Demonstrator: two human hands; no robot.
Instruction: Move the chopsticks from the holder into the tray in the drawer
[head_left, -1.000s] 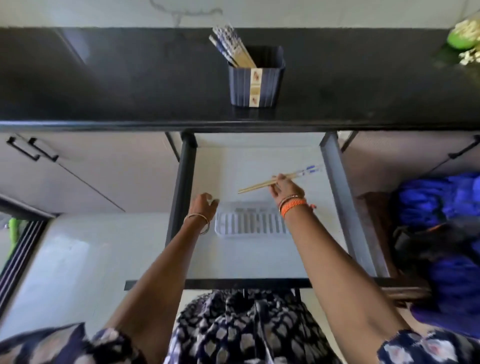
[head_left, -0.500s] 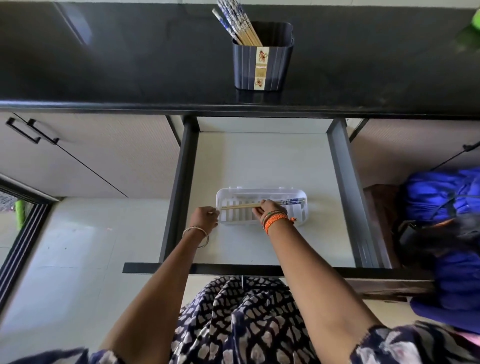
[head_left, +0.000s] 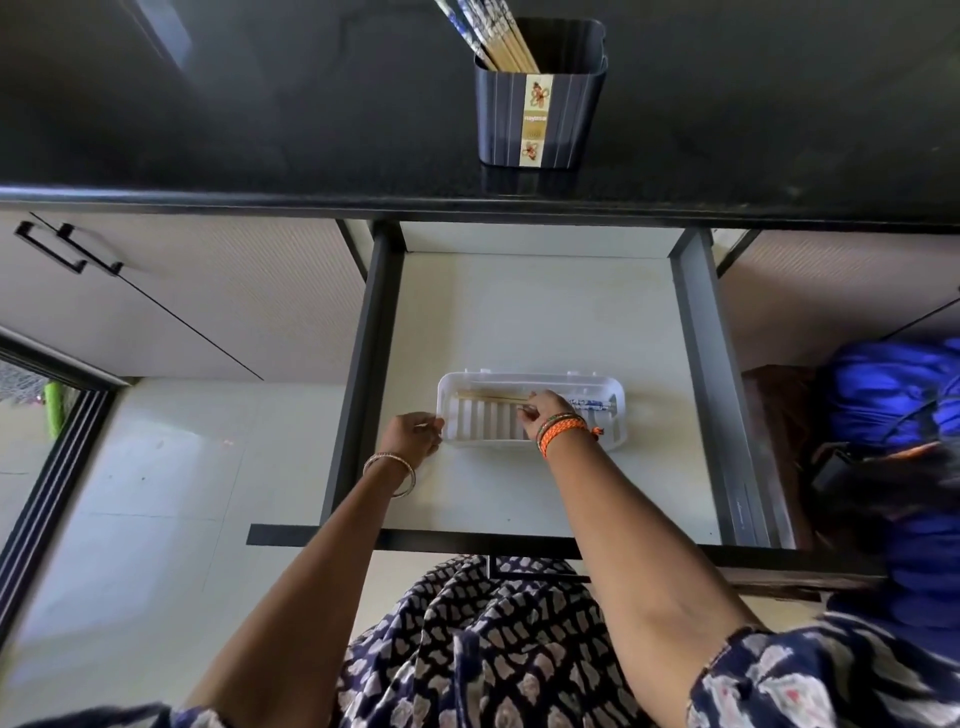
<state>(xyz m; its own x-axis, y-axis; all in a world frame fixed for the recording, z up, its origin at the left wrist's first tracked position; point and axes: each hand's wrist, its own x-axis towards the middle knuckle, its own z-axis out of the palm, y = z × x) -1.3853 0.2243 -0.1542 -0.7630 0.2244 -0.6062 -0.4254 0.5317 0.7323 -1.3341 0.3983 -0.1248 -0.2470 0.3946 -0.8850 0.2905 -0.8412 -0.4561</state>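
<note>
A white slotted tray (head_left: 608, 441) lies in the open drawer (head_left: 540, 322). A pair of wooden chopsticks (head_left: 488, 397) with blue patterned ends lies lengthwise along the tray's far side. My right hand (head_left: 545, 413) rests over their middle, fingers still closed on them. My left hand (head_left: 413, 428) grips the tray's left end. On the black counter stands the dark blue holder (head_left: 540, 104) with several more chopsticks (head_left: 493, 36) leaning to the left in it.
Dark drawer rails (head_left: 701, 374) run along both sides, and the drawer front (head_left: 467, 540) is close to my body. A closed cabinet with black handles (head_left: 67, 249) is at the left. A blue bag (head_left: 893, 395) sits at the right.
My right hand carried the chopsticks down from above the drawer into the tray and laid them flat. My left hand stayed at the tray's left end. The camera tilted downward.
</note>
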